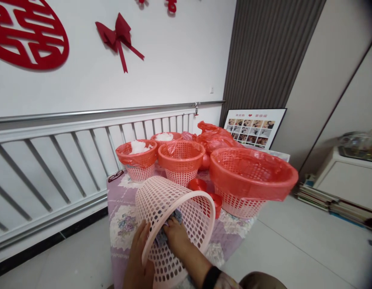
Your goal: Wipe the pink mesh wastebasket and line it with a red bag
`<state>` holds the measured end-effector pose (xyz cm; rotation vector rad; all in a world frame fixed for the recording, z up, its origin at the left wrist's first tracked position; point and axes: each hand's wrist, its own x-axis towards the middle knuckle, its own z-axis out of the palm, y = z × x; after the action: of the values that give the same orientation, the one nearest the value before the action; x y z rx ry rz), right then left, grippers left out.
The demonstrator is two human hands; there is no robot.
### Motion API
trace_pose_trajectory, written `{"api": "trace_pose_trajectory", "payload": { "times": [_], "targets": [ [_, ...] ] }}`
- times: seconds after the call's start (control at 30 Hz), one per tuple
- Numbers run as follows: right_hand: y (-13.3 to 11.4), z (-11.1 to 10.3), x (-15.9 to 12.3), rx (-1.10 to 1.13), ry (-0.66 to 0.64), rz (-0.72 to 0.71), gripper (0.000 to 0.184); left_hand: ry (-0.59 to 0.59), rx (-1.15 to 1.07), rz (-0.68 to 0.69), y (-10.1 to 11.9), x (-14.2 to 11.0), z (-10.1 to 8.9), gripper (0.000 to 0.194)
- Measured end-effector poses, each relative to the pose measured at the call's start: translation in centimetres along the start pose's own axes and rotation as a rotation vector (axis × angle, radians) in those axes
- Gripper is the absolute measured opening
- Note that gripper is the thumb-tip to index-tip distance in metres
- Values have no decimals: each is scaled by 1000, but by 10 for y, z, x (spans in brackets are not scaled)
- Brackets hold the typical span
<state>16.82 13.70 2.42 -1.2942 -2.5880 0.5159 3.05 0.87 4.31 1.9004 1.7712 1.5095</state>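
A pink perforated plastic basket [164,194] lies tilted on its side on the table, its mouth towards me. My left hand [139,255] holds it at the left of the rim, fingers along the outer wall and thumb by the edge. Inside the basket, my right hand [175,237] is closed on a bunched grey cloth [162,237], pressing it against the inner wall. My right fingertips are partly hidden by the cloth.
Behind stand a small basket [181,154] and a large basket [252,192], both lined with red plastic. Two more lined baskets hold white material [140,147]. Red rolls [215,204], a heap of red plastic bags [217,136] and glasses [116,176] share the flowered tablecloth [122,204]. A radiator [68,160] runs along the wall.
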Motion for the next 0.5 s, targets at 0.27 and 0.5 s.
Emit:
{"api": "trace_pose_trajectory", "payload": {
  "times": [0.27,0.5],
  "targets": [
    [13,-5,-83,34,-3,11,33,-151,57,-29,-8,4,-11,69],
    [24,1,-107,142,32,18,49,31,-85,-268,17,0,2,60]
  ]
}}
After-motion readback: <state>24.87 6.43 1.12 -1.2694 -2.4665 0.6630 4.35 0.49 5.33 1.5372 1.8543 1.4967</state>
